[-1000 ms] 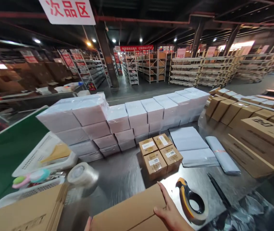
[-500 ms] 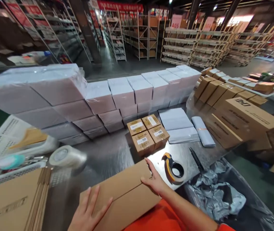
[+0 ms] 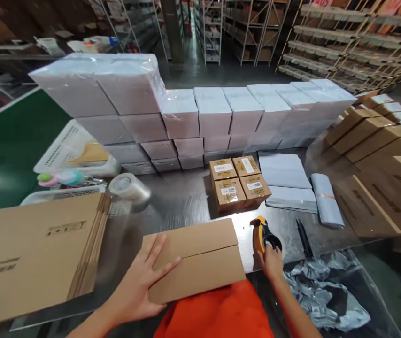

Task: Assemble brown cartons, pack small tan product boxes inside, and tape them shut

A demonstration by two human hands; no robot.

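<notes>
A closed-flap cardboard box (image 3: 200, 263) lies at the front edge of the metal table, its top seam facing up. My left hand (image 3: 147, 277) rests spread on its left end, fingers apart. To the right of the box, my right hand (image 3: 272, 263) has its fingers wrapped round the yellow and black tape dispenser (image 3: 261, 234). Beyond the box stand several small brown boxes (image 3: 230, 193) with white labels, grouped together. A black pen (image 3: 304, 238) lies right of the dispenser.
Flattened cartons (image 3: 45, 253) are stacked at left, near a clear tape roll (image 3: 128, 188) and a white basket (image 3: 59, 145). White packages (image 3: 133, 89) line the back. Grey mailers (image 3: 285, 178), a rolled bundle (image 3: 327, 199), large cartons (image 3: 366, 206) and a plastic-lined bin (image 3: 337, 300) are at right.
My right hand has left the box's right end and taken hold of the tape dispenser. My left hand stays on the box. The camera view has shifted left and down.
</notes>
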